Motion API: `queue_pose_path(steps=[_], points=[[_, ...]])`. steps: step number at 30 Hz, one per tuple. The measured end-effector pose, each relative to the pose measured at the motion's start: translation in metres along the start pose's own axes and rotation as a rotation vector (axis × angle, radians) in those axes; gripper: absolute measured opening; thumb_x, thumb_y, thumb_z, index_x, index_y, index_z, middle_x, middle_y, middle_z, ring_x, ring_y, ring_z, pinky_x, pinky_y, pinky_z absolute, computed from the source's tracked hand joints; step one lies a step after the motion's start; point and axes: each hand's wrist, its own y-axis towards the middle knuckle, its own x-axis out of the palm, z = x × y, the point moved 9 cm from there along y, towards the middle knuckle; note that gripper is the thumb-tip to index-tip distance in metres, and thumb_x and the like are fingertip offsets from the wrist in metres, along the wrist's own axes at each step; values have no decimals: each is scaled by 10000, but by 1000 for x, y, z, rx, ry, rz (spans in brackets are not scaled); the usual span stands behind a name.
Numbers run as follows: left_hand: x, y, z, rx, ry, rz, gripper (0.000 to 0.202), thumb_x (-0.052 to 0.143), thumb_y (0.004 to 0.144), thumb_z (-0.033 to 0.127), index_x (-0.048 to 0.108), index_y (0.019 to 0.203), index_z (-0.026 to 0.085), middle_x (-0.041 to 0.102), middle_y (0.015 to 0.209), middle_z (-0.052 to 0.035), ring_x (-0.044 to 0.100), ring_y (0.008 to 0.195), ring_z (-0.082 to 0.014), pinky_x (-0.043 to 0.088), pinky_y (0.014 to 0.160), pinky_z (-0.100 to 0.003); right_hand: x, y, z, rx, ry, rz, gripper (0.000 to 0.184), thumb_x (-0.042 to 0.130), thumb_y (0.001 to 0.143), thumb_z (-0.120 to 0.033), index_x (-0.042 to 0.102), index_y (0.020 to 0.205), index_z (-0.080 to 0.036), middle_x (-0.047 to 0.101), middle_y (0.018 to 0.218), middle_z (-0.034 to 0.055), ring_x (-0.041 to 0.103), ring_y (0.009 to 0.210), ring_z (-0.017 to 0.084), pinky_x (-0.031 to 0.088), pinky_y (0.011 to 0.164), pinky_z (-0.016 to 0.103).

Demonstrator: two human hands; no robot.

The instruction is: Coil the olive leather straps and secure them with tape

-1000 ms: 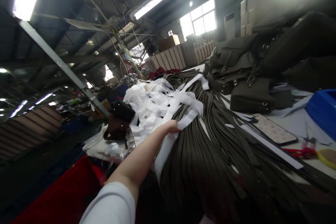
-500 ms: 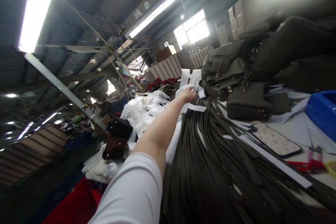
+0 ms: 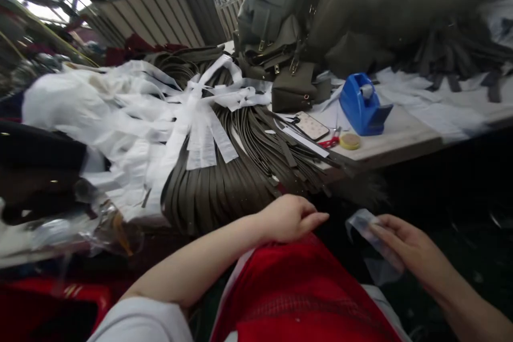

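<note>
Left hand [image 3: 290,219]: low in the view, at the near edge of the red cloth [image 3: 296,288] that covers the lap. Its grip is slack and empty, with the fingers loosely extended and pointing toward the right hand. The forearm is bare and a white sleeve [image 3: 140,323] shows at the bottom edge.

Right hand [image 3: 409,248]: lower right, apart from the left hand and below the table edge. Its grip is pressed together on a clear strip [image 3: 363,224], pinched between thumb and fingers. The strip's free end sticks out toward the left hand and touches nothing else. Its material cannot be determined; it is translucent and blurred.

Table [image 3: 401,141]: beyond both hands.
- A thick bundle of dark straps [image 3: 224,187] fans across it and hangs over the near edge, just above the left hand.
- White strips [image 3: 200,133] lie in a loose heap on the straps and to their left.
- A phone [image 3: 311,126] lies flat to the right of the straps.
- Red scissors [image 3: 329,143] and a yellow tape roll [image 3: 350,141] lie just beside the phone.
- A blue dispenser [image 3: 360,107] stands behind the roll.
- Dark bags [image 3: 280,21] are piled at the far side.
</note>
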Motion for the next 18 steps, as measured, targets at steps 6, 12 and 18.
queue_pose_path(steps=[6,12,18], points=[[47,-14,35,137,-2,288,735,717,792,346,448,1444,137,550,1436,-151,531,1300,-270,341,1169,-403,71,-27,-21,-42,-158,-257,371,815,725,-492,662,798,-161,703,673,7,618,584,123,475,546,197],[50,-3,-14,-16,77,216,411,483,842,65,667,1190,184,729,1190,-66,646,1149,-213,378,1126,-362,62,-51,-9,115,-439,-503,390,828,670,-457,697,835,-129,724,614,43,480,362,70,336,377,160],[42,-11,-68,-254,-29,293,445,457,837,67,664,1200,222,734,1175,-50,673,1086,-220,501,943,-283,-37,-67,-23,-35,-434,-11,391,758,644,-511,662,590,-135,560,419,-19,408,350,21,195,384,150]])
